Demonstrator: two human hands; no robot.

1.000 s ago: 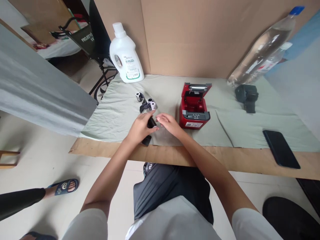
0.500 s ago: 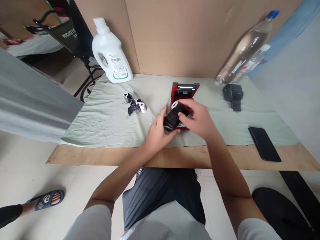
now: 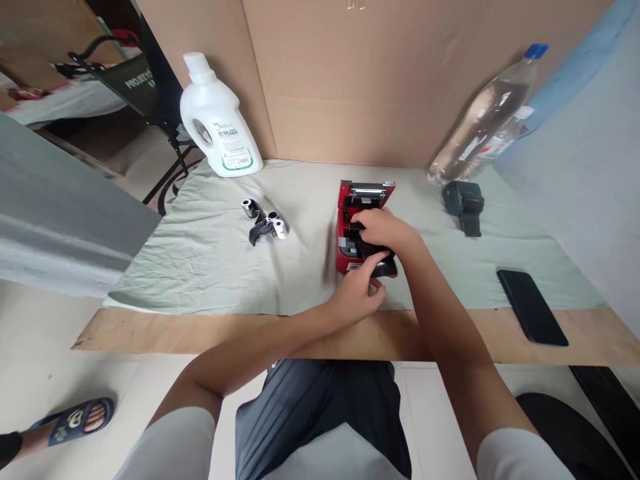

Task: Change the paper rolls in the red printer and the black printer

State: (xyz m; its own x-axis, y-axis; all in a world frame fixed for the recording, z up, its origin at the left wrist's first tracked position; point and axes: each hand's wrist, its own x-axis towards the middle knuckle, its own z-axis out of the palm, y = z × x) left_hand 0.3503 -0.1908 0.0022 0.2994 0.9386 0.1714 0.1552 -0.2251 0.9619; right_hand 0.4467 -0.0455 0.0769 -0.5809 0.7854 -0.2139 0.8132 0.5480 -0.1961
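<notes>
A red receipt printer stands on the pale green cloth with its lid open. My right hand reaches over its open bay, fingers curled around a paper roll in black wrapping that is mostly hidden. My left hand is at the printer's front edge, thumb and fingers pinching the same black wrapping from below. Three small paper rolls with a scrap of black wrapper lie to the left of the printer.
A white detergent bottle stands at the back left and a clear water bottle leans at the back right above a black device. A black phone lies near the wooden table edge. Another person's slippered foot is on the floor.
Both hands carried the black-wrapped roll from the table's front to the right and down onto the red printer. The camera view shifted to the right.
</notes>
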